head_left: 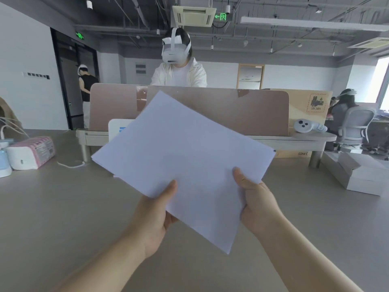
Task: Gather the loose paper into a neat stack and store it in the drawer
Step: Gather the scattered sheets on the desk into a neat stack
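Note:
A stack of white paper [181, 152] is held up above the grey table [63, 218], tilted with one corner pointing away from me. My left hand [156, 216] grips its near left edge, thumb on top. My right hand [256, 203] grips the near right edge, thumb on top too. The sheets look roughly aligned, with a slight offset showing at the left corner. No drawer is in view.
A pink desk divider [252, 110] on a raised shelf stands behind the paper. A tissue pack [31, 152] lies at the left, white boxes [362, 173] at the right, a white controller [305, 126] on the shelf. A person in a headset stands beyond the divider.

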A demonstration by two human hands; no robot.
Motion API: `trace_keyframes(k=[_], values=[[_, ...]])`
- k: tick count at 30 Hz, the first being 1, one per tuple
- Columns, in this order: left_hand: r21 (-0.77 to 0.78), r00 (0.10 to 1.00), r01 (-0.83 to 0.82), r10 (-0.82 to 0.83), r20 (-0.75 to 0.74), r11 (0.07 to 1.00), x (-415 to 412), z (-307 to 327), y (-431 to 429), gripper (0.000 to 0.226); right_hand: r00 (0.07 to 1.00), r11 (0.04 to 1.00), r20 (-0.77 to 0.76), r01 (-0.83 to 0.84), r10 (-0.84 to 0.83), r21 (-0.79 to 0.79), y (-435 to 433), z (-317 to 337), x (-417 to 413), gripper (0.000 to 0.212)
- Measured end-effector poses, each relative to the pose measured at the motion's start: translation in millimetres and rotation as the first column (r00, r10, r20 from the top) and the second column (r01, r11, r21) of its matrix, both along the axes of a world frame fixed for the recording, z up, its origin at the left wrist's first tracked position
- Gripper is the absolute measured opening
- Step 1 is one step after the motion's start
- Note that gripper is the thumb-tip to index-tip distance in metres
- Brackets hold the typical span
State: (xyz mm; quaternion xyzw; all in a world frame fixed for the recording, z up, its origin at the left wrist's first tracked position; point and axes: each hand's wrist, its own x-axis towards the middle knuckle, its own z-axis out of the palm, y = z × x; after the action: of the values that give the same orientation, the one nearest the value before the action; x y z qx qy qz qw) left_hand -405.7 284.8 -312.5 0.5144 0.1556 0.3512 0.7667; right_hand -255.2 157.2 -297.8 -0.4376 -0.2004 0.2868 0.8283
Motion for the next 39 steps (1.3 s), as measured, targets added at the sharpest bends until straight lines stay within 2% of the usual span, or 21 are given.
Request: trace_keyframes(k=[2, 4, 6, 8, 10, 12, 13, 15, 16, 17, 19, 20, 24, 26, 29, 32, 34, 37, 39], values=[[-0.03, 0.987, -0.129, 0.125, -0.097, 0.991, 2.8, -4.3, 9.9, 0.018, 0.998, 0.998, -0.043, -0.05, 0.048, -0.046, 6.9, -5.2, -4.0, 0.027], [-0.026, 0.976, -0.16, 0.154, -0.156, 0.987, -0.1, -5.2, 25.5, 0.018, 0.995, 0.998, -0.088, -0.051, 0.046, -0.045, 2.1, -4.3, 3.1, 0.027], [-0.011, 0.966, -0.117, 0.111, -0.234, 0.993, -7.4, -4.5, 40.5, 0.019, 0.985, 0.998, -0.166, -0.052, 0.044, -0.041, -9.2, -2.5, 18.0, 0.032], [0.008, 0.936, -0.026, 0.027, -0.352, 1.0, -15.8, -2.7, 51.6, 0.019, 0.978, 0.981, -0.198, -0.094, 0.06, -0.171, -18.4, -2.1, 28.1, 0.043], [0.027, 0.866, 0.077, -0.053, -0.496, 0.997, -24.3, -0.7, 56.8, 0.019, 0.977, 0.903, -0.152, -0.2, 0.153, -0.381, -19.0, -6.0, 29.6, 0.053], [0.037, 0.782, 0.15, -0.096, -0.615, 0.988, -27.3, 0.3, 57.9, 0.038, 0.957, 0.78, -0.087, -0.278, 0.278, -0.561, -16.3, -12.0, 23.4, 0.049], [0.035, 0.749, 0.176, -0.111, -0.653, 0.984, -27.1, -0.7, 56.4, 0.041, 0.948, 0.715, -0.057, -0.276, 0.314, -0.643, -14.2, -14.0, 18.7, 0.039], [0.05, 0.713, 0.189, -0.102, -0.693, 0.981, -24.2, -2.9, 52.2, 0.023, 0.953, 0.611, -0.001, -0.195, 0.303, -0.767, -11.2, -19.1, 13.2, 0.027], [0.056, 0.708, 0.176, -0.087, -0.7, 0.983, -22.6, -3.5, 50.4, 0.017, 0.959, 0.589, 0.04, -0.139, 0.28, -0.796, -10.4, -22.5, 14.3, 0.025], [0.059, 0.712, 0.156, -0.071, -0.699, 0.986, -20.9, -5.6, 50.8, 0.024, 0.961, 0.59, 0.08, -0.097, 0.266, -0.801, -9.4, -23.5, 14.6, 0.024], [0.033, 0.728, 0.111, -0.059, -0.683, 0.993, -18.6, -12.0, 54.2, 0.046, 0.954, 0.63, 0.153, -0.046, 0.257, -0.775, -7.2, -23.2, 12.9, 0.023], [0.028, 0.733, 0.091, -0.048, -0.678, 0.995, -17.3, -13.7, 54.1, 0.048, 0.945, 0.646, 0.202, -0.013, 0.257, -0.763, -6.4, -22.9, 11.3, 0.022], [0.09, 0.799, 0.008, 0.048, -0.599, 0.996, -9.0, -17.4, 52.2, 0.028, 0.874, 0.718, 0.42, 0.127, 0.246, -0.685, -1.7, -16.9, 3.3, 0.022], [0.182, 0.865, -0.034, 0.12, -0.488, 0.983, -9.7, -9.8, 51.0, 0.023, 0.857, 0.791, 0.477, 0.149, 0.197, -0.594, 0.0, -13.5, 2.3, 0.021], [0.338, 0.95, -0.097, 0.189, -0.25, 0.936, -14.6, 6.0, 45.4, 0.029, 0.834, 0.898, 0.544, 0.167, 0.092, -0.408, -1.7, -6.9, -0.7, 0.017], [0.422, 0.974, -0.173, 0.217, -0.059, 0.89, -19.0, 16.5, 34.6, 0.035, 0.826, 0.952, 0.562, 0.204, -0.041, -0.23, -5.2, 0.2, -6.2, 0.014], [0.368, 0.984, -0.168, 0.177, 0.01, 0.915, -21.2, 21.6, 29.3, 0.033, 0.84, 0.97, 0.538, 0.187, -0.073, -0.159, -7.8, 5.2, -10.0, 0.016], [0.272, 0.993, -0.111, 0.116, -0.003, 0.956, -20.6, 20.2, 25.9, 0.018, 0.852, 0.98, 0.517, 0.163, -0.081, -0.115, -10.3, 9.4, -15.2, 0.015], [0.282, 0.99, -0.127, 0.139, -0.023, 0.951, -19.4, 17.9, 23.4, 0.021, 0.846, 0.977, 0.526, 0.174, -0.087, -0.119, -9.5, 9.0, -18.3, 0.014]])
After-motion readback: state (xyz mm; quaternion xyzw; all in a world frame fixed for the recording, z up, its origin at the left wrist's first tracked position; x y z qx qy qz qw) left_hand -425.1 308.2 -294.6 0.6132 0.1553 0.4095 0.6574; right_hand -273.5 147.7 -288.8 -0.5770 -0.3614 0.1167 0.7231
